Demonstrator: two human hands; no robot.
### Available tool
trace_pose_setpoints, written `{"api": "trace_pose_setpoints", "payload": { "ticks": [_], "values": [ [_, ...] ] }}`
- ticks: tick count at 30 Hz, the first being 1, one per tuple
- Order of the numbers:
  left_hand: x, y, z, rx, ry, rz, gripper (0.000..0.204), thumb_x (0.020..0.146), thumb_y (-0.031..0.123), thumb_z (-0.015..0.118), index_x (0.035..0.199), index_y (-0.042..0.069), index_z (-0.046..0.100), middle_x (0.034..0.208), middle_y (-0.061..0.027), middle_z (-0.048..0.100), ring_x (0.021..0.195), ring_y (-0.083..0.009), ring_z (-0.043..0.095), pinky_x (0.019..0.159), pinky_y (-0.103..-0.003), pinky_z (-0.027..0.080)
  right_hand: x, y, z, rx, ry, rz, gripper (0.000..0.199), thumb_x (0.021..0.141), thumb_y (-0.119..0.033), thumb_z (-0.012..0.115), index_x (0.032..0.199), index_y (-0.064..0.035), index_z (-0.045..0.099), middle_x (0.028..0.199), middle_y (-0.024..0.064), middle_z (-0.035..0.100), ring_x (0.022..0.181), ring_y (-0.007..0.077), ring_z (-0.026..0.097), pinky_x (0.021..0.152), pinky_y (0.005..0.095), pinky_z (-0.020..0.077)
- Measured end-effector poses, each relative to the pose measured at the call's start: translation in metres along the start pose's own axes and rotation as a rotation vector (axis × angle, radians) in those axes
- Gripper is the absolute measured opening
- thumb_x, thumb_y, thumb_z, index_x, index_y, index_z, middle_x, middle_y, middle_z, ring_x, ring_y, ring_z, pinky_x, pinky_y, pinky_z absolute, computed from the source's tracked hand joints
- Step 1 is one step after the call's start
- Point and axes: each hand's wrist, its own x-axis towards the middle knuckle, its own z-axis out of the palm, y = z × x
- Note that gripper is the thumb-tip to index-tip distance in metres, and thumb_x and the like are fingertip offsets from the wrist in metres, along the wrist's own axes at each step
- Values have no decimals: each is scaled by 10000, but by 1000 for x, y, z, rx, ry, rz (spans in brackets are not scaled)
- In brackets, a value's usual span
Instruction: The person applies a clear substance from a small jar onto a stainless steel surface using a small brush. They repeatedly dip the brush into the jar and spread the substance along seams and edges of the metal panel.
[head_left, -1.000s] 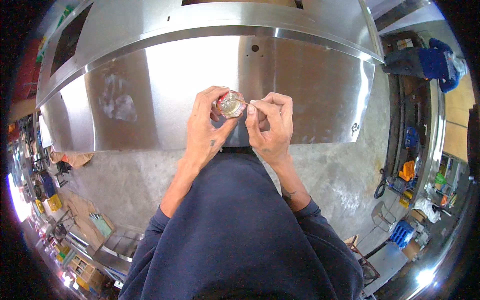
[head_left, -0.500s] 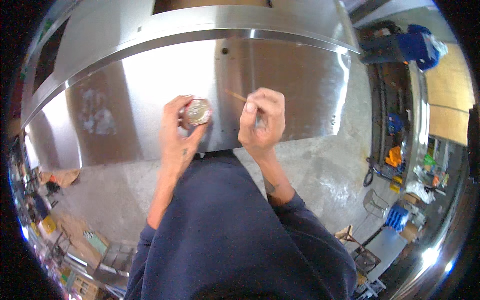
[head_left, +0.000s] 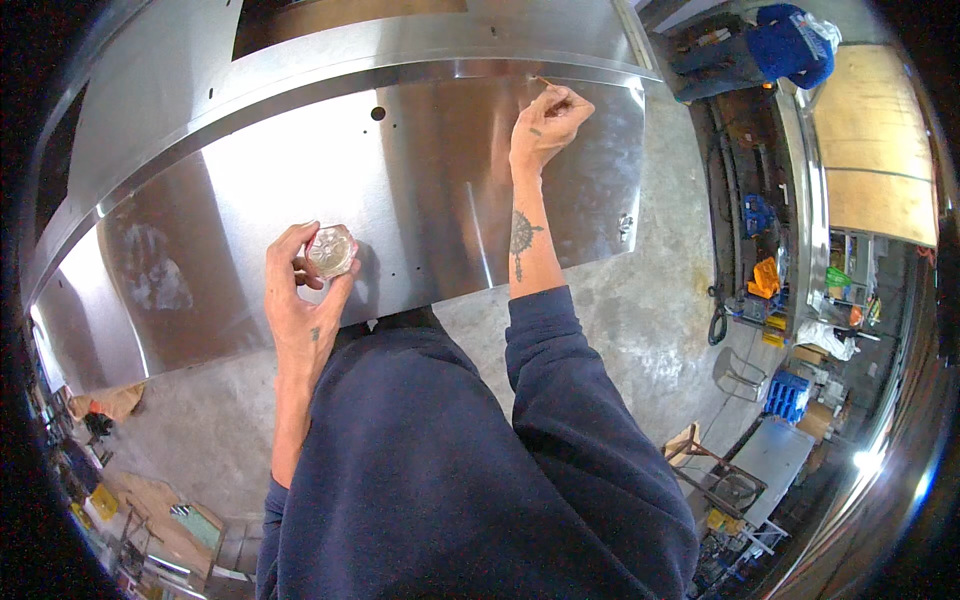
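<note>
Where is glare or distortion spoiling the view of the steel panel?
Head view: glare washes the panel left of the left hand holding a small jar; a bright streak follows the upper fold; fisheye bows the edges; the right hand is sharp.

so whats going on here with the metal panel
A person stands over a large stainless sheet-metal panel. The left hand holds a small round clear container just above the panel. The right hand is stretched out to the panel's far fold, pinching a thin stick-like tool whose tip meets the bend line. What is in the container cannot be made out.
</note>
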Motion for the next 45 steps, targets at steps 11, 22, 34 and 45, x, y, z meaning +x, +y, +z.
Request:
{"api": "trace_pose_setpoints", "payload": {
  "ticks": [11, 22, 34, 45],
  "values": [
    [3, 3, 3, -5, 4, -10, 633, 850, 99, 942, 1417, 98, 662, 1432, -90, 666, 917, -143, 641, 767, -307, 560, -2, 8, 0, -52, -40, -11, 127, 1108, -91, 603, 1121, 12, 530, 1038, 177, 648, 856, 291, 639, 772, 417, 522],
    [4, -1, 3, -2, 8, 7, 632, 847, 103, 942, 1415, 97, 665, 1422, -92, 667, 917, -139, 644, 755, -295, 562, -2, 5, 1, -62, -49, -13, 125, 1104, -84, 603, 1124, 16, 531, 1025, 187, 656, 856, 301, 659, 779, 425, 542],
    [6, 1, 3, -6, 3, 6, 633, 846, 103, 944, 1415, 95, 667, 1418, -91, 671, 930, -141, 650, 748, -297, 561, -1, 3, 1, -83, -32, -51, 127, 1113, -97, 596, 1118, 12, 529, 1000, 176, 657, 826, 294, 655, 755, 423, 531],
    [5, 1, 4, -21, 1, 36, 637, 845, 96, 946, 1413, 84, 657, 1421, -95, 670, 893, -145, 643, 740, -294, 555, -1, 3, -1, -25, -64, 63, 134, 1118, -111, 600, 1118, 4, 531, 1010, 165, 658, 831, 262, 652, 734, 408, 531]
  ]
}}
